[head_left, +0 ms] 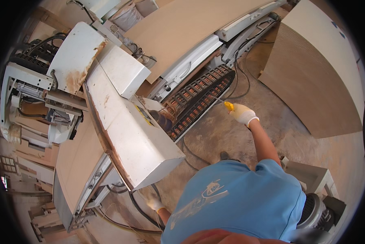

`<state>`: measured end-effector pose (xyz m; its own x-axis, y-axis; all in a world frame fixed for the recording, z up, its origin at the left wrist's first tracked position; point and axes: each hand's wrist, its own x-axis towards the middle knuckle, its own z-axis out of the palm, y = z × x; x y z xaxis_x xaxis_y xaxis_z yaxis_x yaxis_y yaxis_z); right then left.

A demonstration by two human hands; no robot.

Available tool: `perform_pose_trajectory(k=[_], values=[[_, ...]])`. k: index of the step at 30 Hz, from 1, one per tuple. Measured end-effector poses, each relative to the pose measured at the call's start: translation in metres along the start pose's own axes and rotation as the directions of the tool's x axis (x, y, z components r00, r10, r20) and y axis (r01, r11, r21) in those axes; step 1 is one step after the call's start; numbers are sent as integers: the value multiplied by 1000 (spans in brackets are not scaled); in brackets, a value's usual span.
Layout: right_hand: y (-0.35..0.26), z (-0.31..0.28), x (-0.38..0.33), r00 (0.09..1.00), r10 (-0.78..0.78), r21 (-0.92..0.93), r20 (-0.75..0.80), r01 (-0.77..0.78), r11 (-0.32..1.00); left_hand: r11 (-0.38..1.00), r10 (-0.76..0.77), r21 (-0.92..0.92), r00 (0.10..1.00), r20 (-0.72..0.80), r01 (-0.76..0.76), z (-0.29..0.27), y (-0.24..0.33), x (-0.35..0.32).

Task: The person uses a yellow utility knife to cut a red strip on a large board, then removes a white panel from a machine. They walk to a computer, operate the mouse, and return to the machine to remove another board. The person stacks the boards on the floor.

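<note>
My right hand [242,114], in a pale work glove, is stretched forward and closed around a yellow-handled screwdriver [229,106]. Its thin metal shaft points toward the black cable chain [198,99] of a large panel machine. My left hand [154,202], also gloved, hangs low beside the front corner of the white machine housing [137,142]. It is close to black hoses [139,211] on the floor, holds nothing, and its fingers are loosely apart. My blue shirt [235,199] fills the lower middle.
Wide brown boards lie on the machine bed [182,28], and another stack of boards [312,81] stands at the right. The concrete floor [227,138] is dusty, with cables across it. A grey motor unit [316,203] sits at the lower right.
</note>
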<state>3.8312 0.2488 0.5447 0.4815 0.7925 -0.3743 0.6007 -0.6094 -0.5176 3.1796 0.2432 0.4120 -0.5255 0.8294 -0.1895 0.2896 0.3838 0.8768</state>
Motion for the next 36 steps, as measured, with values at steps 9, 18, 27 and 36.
perform_pose_trajectory(k=[9, 18, 27, 36], values=[[7, -9, 103, 989, -146, -20, 7, 146, 989, 610, 760, 131, 530, -376, -782, 67, 267, -134], [53, -26, 158, 986, -166, 14, 23, 166, 986, 52, 998, 731, 53, -22, -681, 174, 318, -152], [55, -35, 214, 982, -188, 32, -17, 189, 981, 146, 989, 747, 103, -104, -649, 189, 310, -147], [-22, -14, 243, 962, -266, -91, 63, 271, 958, 169, 986, 718, 115, -124, -675, 189, 306, -140]])
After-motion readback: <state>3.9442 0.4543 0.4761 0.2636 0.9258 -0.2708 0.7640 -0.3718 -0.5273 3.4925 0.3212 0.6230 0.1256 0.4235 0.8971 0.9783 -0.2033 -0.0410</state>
